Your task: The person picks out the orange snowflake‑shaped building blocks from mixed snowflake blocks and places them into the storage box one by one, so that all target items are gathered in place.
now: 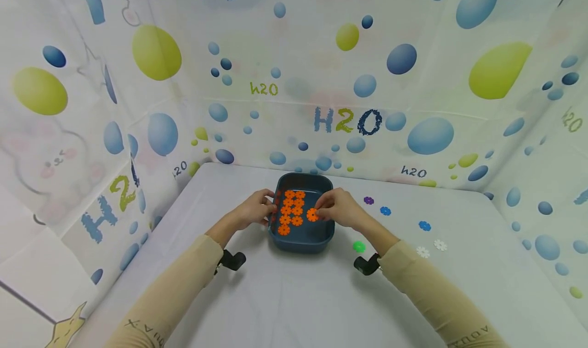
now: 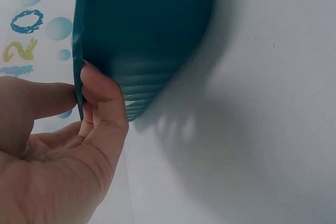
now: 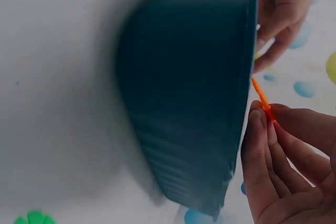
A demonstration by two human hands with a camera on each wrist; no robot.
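Note:
A dark blue plastic bin stands on the table. My left hand grips its left rim, thumb and fingers on either side of the wall in the left wrist view. Several orange flower-shaped discs with notched edges lie inside, in two rough columns towards the left. My right hand pinches another orange flower-shaped disc between thumb and fingertips. In the right wrist view that disc shows edge-on, close by the bin's right rim, and the bin's wall hides the inside.
Right of the bin, loose flower-shaped discs lie on the white tablecloth: a green one, a purple one, two blue ones and two white ones. A patterned curtain encloses the table's back and sides.

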